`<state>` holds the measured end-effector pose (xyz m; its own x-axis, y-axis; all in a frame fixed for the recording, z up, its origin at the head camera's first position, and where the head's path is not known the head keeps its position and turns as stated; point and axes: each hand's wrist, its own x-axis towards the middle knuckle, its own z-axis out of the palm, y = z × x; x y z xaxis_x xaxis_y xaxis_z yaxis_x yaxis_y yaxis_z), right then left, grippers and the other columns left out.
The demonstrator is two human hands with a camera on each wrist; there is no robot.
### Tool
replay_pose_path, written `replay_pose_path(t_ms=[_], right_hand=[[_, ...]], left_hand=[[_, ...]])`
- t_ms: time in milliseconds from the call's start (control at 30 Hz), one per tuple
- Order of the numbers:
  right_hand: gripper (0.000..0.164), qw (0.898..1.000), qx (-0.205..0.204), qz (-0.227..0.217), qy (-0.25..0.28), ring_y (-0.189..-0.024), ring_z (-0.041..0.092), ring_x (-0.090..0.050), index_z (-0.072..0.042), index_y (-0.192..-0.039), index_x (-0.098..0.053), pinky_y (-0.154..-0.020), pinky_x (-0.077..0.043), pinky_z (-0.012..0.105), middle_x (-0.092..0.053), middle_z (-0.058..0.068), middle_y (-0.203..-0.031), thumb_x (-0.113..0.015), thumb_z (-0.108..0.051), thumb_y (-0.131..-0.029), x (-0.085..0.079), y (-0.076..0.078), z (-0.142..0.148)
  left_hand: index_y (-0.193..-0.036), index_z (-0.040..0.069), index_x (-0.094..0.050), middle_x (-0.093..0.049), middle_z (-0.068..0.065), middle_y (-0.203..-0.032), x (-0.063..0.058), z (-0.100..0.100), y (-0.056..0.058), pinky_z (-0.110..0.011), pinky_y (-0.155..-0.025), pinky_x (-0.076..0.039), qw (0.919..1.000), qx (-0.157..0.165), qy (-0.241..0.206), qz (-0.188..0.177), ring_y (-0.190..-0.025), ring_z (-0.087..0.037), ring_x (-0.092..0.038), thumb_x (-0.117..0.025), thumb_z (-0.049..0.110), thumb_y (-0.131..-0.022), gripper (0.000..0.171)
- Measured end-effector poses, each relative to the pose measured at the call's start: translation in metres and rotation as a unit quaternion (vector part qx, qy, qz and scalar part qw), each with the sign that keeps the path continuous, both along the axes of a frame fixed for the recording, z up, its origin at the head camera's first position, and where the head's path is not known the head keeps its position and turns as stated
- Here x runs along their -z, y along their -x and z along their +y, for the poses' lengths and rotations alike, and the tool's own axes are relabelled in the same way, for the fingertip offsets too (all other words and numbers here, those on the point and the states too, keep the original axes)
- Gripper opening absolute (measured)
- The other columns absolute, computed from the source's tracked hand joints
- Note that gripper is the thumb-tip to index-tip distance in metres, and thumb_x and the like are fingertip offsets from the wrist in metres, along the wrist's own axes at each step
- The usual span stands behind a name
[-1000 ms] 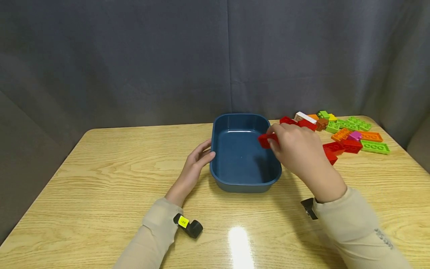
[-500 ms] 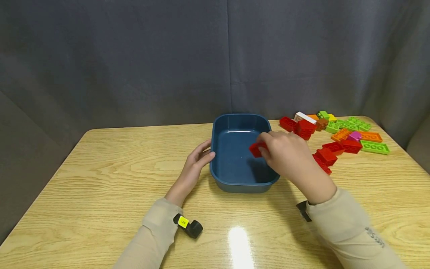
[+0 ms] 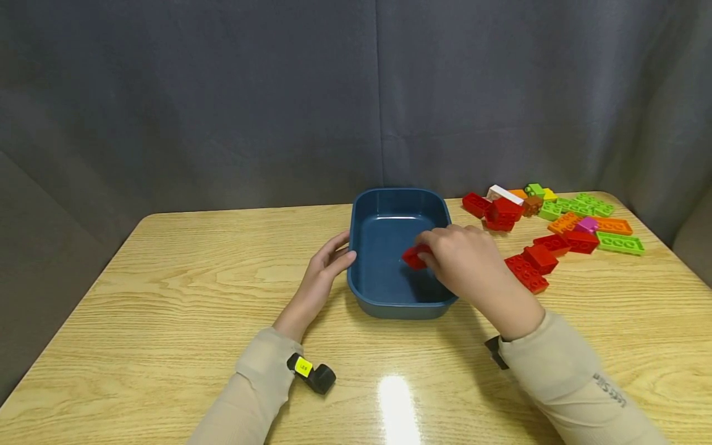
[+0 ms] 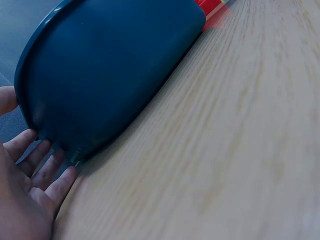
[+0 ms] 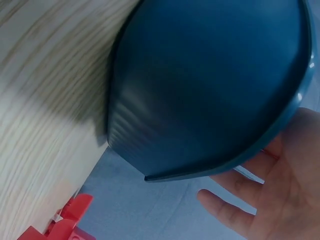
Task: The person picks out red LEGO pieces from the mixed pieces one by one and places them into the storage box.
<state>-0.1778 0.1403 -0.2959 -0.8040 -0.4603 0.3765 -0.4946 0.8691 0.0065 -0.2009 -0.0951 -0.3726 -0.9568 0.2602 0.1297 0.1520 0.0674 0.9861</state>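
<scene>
In the head view, a dark blue rectangular bin [image 3: 405, 309] stands on the table. My right hand [image 3: 467, 259] reaches over its right rim and pinches a red toy brick [image 3: 414, 257] above the bin floor. The brick itself is hidden in the right wrist view, where the bin wall [image 5: 200, 90] covers the fingertips of the hand [image 5: 285, 185]. My left hand [image 3: 322, 262] lies along the bin's left side. Seen from the left wrist, its fairly straight fingers [image 4: 50, 167] touch the outside wall [image 4: 115, 60], with the thumb up at the rim.
Right of the bin lie loose toy bricks: a red pair [image 3: 526, 274] nearest my right forearm, a red group [image 3: 503, 214] behind, and green plates [image 3: 620, 243], orange plates [image 3: 612, 225] and a white brick [image 3: 505, 194] farther off. A dark curtain [image 3: 250, 105] hangs behind the table.
My right hand has moved left and toward me over the bin, carrying the red brick lower and farther inside. The red bricks behind it are now uncovered. My left hand stays put.
</scene>
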Motion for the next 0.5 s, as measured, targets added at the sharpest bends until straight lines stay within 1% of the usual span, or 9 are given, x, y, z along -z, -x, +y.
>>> replay_pose_path(t_ms=[333, 500], right_hand=[[0.023, 1.0, -0.005, -0.009, -0.02, -0.07, 0.023, -0.062, -0.01, -0.098, -0.074, -0.063, -0.054, 0.039, -0.077, 0.006, -0.083, -0.074, -0.021, -0.077, 0.0019, -0.0001, -0.0039], [0.026, 1.0, -0.009, -0.011, -0.02, -0.074, 0.024, -0.064, -0.01, -0.1, -0.074, -0.068, -0.054, 0.04, -0.077, 0.007, -0.087, -0.075, -0.019, -0.076, 0.0023, 0.0001, -0.0038]], left_hand=[[-0.144, 0.011, -0.036, -0.035, -0.013, -0.151, 0.0009, -0.001, 0.0016, -0.051, -0.114, -0.031, 1.0, -0.001, 0.0, 0.002, -0.133, -0.026, -0.04, -0.048, 0.028, -0.095, 0.053], [-0.144, 0.012, -0.036, -0.036, -0.012, -0.151, 0.001, -0.0009, 0.0013, -0.051, -0.114, -0.031, 1.0, -0.003, 0.002, 0.0, -0.132, -0.025, -0.041, -0.048, 0.028, -0.096, 0.053]])
